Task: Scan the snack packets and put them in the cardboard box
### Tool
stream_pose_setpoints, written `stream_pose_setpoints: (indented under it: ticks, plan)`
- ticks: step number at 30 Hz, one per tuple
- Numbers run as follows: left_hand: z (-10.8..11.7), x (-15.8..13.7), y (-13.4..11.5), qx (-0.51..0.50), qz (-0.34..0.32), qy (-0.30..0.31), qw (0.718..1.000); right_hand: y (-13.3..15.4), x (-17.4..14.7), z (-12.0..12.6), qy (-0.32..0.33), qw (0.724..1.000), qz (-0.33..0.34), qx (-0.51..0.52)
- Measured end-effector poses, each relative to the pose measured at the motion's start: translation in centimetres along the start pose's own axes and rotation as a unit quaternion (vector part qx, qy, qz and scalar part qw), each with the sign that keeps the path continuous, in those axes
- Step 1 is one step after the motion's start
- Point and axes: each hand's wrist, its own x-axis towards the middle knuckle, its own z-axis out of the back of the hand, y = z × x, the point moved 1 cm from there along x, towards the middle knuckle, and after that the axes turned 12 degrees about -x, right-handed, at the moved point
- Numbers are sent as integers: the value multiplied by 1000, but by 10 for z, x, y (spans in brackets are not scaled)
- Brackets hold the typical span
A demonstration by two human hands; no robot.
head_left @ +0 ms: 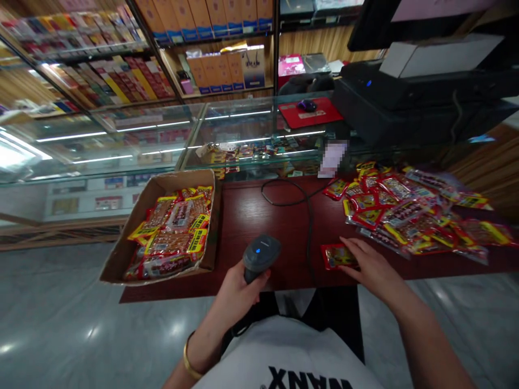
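My left hand (239, 294) is wrapped round the handle of a dark grey barcode scanner (263, 253), whose small blue light is lit. The scanner is held up near the table's front edge. My right hand (367, 265) has its thumb and fingers on the right end of a small red and yellow snack packet (334, 256), which lies on the dark red table (263, 210). Right of that hand spreads a loose pile of snack packets (405, 208). On the left stands an open cardboard box (214, 216) holding several similar packets (174, 232).
A black cable (310, 232) loops across the table. Behind it runs a glass display counter (239, 121) with a red mouse pad (292, 114), a mouse (307, 105) and dark equipment (405, 102) at the right. Stocked shelves (231, 38) stand at the back.
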Motion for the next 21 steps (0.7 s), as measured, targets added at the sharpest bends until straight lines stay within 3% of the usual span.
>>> stream_pose_setpoints:
  ticks: [3, 9, 17, 21]
  plan:
    - [1, -6, 2, 5, 5, -11, 1000, 4, 8, 10, 3, 1000, -15, 21]
    - [11, -20, 3, 1, 6, -21, 1000, 42, 31, 32, -54, 978, -49, 193]
    - [26, -54, -2, 91, -39, -18, 995, 112, 86, 36, 82, 924, 5, 374]
    - [33, -72, 3, 129, -52, -14, 990, 127, 109, 42, 174, 867, 14, 467]
